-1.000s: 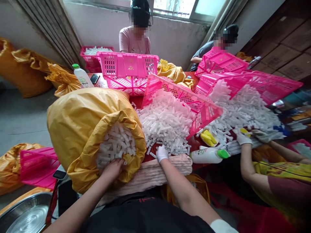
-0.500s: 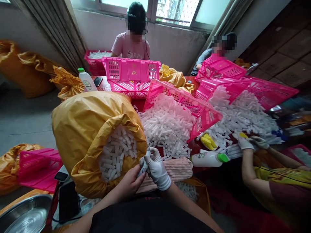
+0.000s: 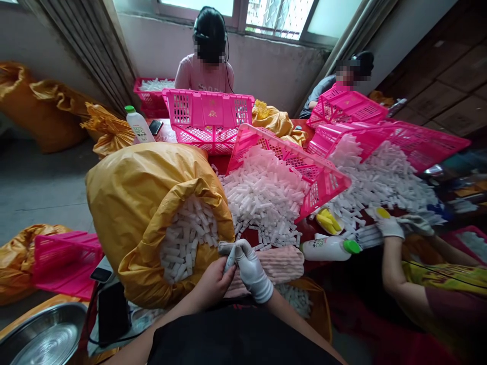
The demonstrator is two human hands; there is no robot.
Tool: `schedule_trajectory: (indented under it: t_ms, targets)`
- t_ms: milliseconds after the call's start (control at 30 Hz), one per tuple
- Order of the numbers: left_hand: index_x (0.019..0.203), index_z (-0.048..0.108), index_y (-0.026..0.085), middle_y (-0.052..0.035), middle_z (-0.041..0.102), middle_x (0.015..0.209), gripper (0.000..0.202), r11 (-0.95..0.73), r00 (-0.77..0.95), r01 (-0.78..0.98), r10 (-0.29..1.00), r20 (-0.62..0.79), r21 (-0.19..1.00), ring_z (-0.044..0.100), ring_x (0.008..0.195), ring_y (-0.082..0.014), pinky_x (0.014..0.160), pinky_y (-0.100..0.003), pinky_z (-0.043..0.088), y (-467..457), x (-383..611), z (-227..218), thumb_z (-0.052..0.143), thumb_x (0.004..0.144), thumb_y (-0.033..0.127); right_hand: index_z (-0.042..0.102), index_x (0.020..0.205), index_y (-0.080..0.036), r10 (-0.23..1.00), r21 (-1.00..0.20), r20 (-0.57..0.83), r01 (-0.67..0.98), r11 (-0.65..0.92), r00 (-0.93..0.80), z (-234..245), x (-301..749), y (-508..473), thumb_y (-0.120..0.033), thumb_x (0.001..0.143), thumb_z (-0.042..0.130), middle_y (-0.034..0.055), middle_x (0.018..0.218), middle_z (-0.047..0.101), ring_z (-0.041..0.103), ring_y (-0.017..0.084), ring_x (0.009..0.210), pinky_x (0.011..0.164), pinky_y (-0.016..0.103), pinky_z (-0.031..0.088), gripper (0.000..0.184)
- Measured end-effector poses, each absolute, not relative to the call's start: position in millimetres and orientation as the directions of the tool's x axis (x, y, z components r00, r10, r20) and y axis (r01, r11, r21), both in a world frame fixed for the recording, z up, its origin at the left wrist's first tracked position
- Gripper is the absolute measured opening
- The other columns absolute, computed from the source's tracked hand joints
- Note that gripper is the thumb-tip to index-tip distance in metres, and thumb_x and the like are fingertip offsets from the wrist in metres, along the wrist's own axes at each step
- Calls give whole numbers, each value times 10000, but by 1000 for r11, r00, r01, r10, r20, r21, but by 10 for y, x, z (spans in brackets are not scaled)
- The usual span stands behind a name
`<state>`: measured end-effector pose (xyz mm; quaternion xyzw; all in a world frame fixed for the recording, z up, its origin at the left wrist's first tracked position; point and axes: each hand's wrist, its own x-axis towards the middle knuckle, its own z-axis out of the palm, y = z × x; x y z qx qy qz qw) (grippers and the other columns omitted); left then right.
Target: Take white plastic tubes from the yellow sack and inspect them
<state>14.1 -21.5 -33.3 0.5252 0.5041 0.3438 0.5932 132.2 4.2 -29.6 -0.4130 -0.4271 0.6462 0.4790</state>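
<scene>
Red table (image 3: 306, 229), mid-frame, heaped with white pieces (image 3: 266, 190). Lower center, your bare left hand (image 3: 211, 280) and gloved right hand (image 3: 252, 274) together clamp one pale piece (image 3: 230, 262), probably a tube, too small to tell; pinch lightly, steady.

We hold one small, pale, narrow piece (image 3: 230, 262) aslant; many similar white pieces (image 3: 266, 197) lie heaped loosely nearby.

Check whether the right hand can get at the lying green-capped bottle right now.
Likely yes: only the low pink cloth seems to lie between the right hand and the bottle, though that hand looks busy with a small pale piece.
</scene>
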Motion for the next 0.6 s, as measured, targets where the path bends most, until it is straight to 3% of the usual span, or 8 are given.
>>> schedule_trajectory:
  t_ms: [133,200,267,333,433,533,600]
  targets:
    - [841,494,163,8,524,604,433,475,503,-91,780,-372,875,449,423,-93,388,-203,335,-261,124,-366,442,794,590,603,771,-199,966,-913,-190,-330,-240,-176,-330,1318,-17,-539,790,536,37,769,650,604,165,731,757,322,494,347]
    - [930,481,164,2,542,632,460,539,588,-128,717,-374,833,454,406,-92,365,-196,316,-299,112,-395,423,795,600,615,786,-199,965,-907,-212,-336,-252,-152,-350,1340,-22,-536,788,538,44,796,654,608,178,760,737,319,498,346]
    - [979,497,166,-19,573,687,420,436,508,-37,783,-359,899,521,499,-118,438,-214,387,-309,97,-402,433,813,546,615,761,-196,968,-913,-210,-327,-245,-138,-388,1355,-9,-521,787,548,37,775,652,606,178,761,726,307,493,333]
    - [922,544,170,-36,588,728,320,254,346,188,887,-306,949,560,638,-152,584,-248,441,-289,85,-385,464,820,463,605,733,-191,976,-926,-199,-309,-215,-84,-441,1349,2,-508,781,565,23,733,644,596,165,735,736,293,481,323]
    - [810,568,180,-51,595,785,232,129,254,397,936,-244,909,556,768,-181,715,-273,430,-260,96,-363,498,806,402,575,697,-184,979,-944,-203,-271,-188,30,-492,1301,-29,-547,758,571,15,693,643,579,144,672,716,277,476,368]
    - [813,541,167,-6,541,668,310,255,324,195,894,-308,947,502,611,-125,609,-238,421,-288,155,-407,496,800,473,552,702,-177,964,-917,-262,-301,-261,-38,-468,1223,-115,-589,753,545,43,739,669,598,154,675,699,290,489,415]
    - [830,503,166,66,405,514,417,422,433,-11,819,-376,906,361,432,-76,473,-210,362,-310,187,-468,453,788,577,550,709,-172,952,-893,-283,-329,-306,-117,-462,1189,-170,-565,754,560,68,822,682,623,175,754,738,307,494,396]
